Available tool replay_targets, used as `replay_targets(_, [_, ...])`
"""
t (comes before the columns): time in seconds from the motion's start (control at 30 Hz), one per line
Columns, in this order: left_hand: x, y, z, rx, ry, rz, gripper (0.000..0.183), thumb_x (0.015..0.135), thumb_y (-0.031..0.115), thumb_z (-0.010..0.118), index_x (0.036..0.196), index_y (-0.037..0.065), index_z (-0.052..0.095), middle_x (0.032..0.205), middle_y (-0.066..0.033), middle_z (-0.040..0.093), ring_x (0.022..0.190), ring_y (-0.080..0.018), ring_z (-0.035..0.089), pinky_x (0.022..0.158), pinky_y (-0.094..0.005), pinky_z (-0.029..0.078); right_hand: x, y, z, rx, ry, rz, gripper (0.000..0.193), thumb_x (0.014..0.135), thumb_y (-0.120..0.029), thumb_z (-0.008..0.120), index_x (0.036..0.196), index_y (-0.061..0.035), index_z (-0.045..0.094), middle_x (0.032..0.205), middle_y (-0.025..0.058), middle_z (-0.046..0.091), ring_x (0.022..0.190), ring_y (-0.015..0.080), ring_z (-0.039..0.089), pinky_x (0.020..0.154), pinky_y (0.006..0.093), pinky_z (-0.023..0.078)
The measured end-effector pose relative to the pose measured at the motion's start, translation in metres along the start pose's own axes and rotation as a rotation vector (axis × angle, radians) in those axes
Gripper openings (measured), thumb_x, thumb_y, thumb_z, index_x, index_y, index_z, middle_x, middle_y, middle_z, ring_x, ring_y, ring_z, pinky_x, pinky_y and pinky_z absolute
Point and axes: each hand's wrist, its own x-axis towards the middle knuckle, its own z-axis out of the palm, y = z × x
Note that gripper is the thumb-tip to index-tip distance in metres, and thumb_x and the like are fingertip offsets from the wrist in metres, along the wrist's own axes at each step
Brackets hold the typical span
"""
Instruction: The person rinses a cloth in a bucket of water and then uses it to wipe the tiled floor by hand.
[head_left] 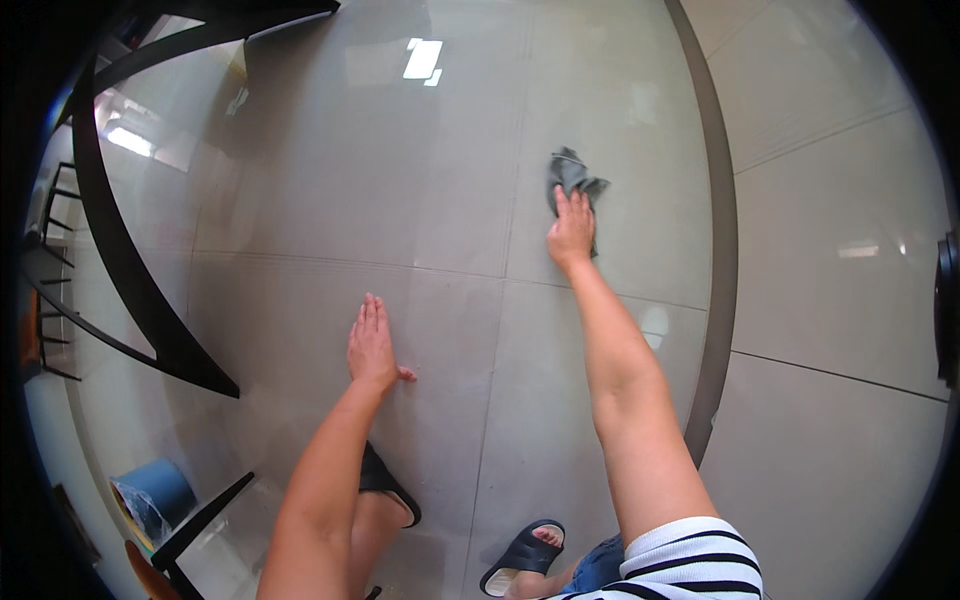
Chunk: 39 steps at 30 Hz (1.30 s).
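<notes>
A crumpled grey cloth (pixel 570 172) lies against the glossy tiled floor (pixel 350 180), ahead of me and right of centre. My right hand (pixel 572 232) is on it with the arm stretched out, fingers pointing forward; part of the cloth shows beyond the fingertips and a strip along the hand's right side. Nearer and to the left, my left hand (pixel 371 345) is spread flat with its palm down on the bare tiles, thumb out to the right and nothing in it.
Black curved furniture legs (pixel 120 250) stand at the left. A blue bin (pixel 158 497) with a clear liner is at the lower left, beside another black leg (pixel 205 515). On the right, a dark skirting strip (pixel 718 220) borders the tiled wall (pixel 830 260). My feet wear black slippers (pixel 525 555).
</notes>
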Motion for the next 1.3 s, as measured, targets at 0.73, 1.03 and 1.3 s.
replay_targets(0.73, [-0.033, -0.063, 0.023, -0.223, 0.162, 0.037, 0.141, 0.042, 0.039, 0.096, 0.156, 0.006, 0.02, 0.165, -0.0094, 0.016, 0.149, -0.0258, 0.025, 0.118, -0.0417, 0.03, -0.049, -0.159, 0.039, 0.321, -0.098, -0.523, 0.041, 0.084, 0.001, 0.052, 0.121, -0.0115, 0.066, 0.141, 0.0168, 0.055, 0.133, 0.0367, 0.048, 0.109, 0.0468, 0.038])
replay_targets(1.03, [-0.098, -0.078, 0.019, -0.441, 0.269, -0.026, 0.044, 0.084, 0.025, 0.074, 0.127, 0.017, 0.062, 0.127, -0.0094, 0.062, 0.114, -0.0299, 0.059, 0.094, -0.0415, 0.049, -0.202, -0.15, 0.001, 0.397, -0.716, -1.025, 0.046, 0.076, 0.005, 0.058, 0.115, -0.0153, 0.069, 0.145, 0.002, 0.054, 0.138, 0.0261, 0.044, 0.11, 0.0411, 0.039])
replay_targets(1.3, [-0.16, -0.092, 0.016, -0.442, 0.201, -0.23, 0.013, 0.087, 0.027, 0.071, 0.086, 0.014, 0.074, 0.078, -0.0056, 0.07, 0.075, -0.0308, 0.066, 0.064, -0.0419, 0.051, -0.188, -0.169, -0.015, 0.65, -0.742, -0.598, 0.042, 0.081, 0.01, 0.053, 0.114, -0.0078, 0.069, 0.138, 0.0103, 0.058, 0.13, 0.0334, 0.051, 0.105, 0.0417, 0.045])
